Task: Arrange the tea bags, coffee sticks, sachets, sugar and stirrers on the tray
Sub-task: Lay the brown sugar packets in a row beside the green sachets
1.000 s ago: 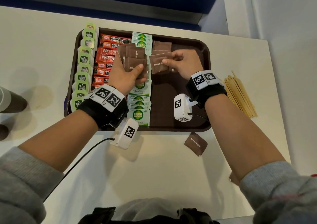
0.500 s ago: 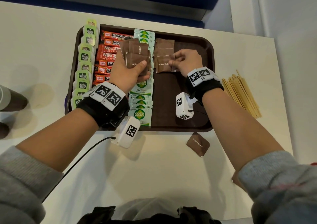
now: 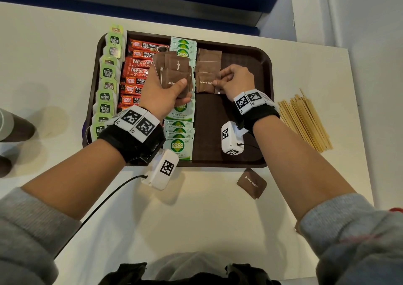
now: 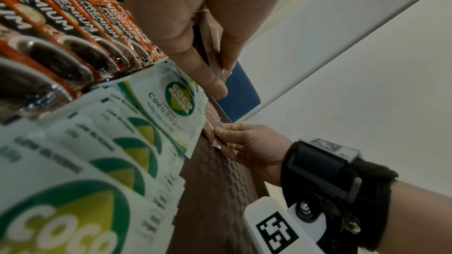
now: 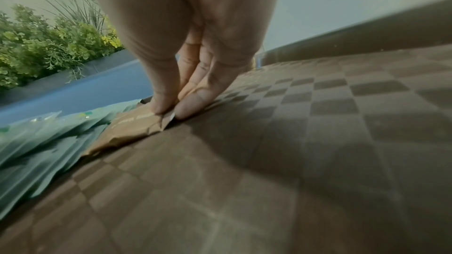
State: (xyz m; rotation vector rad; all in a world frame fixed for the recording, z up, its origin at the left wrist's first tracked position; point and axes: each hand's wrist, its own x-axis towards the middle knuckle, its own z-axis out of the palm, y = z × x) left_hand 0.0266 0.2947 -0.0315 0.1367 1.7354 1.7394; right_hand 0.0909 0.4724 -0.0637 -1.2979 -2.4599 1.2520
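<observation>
Sugar packet [image 3: 206, 83] lower onto tray [image 3: 265, 71]

Seen from the wearer's head, the wide view looks steeply down over both forearms onto the brown tray [image 3: 257, 55] on a pale table [image 3: 207, 215]. The left wrist camera sits low and close over the tray's left half, facing far and rightward, catching the right hand [image 4: 252, 144]. The right wrist camera skims the tray's checkered floor [image 5: 318, 142], facing far-left. All three views share the brown sugar sachet [image 3: 205, 84] near the tray's middle.
</observation>
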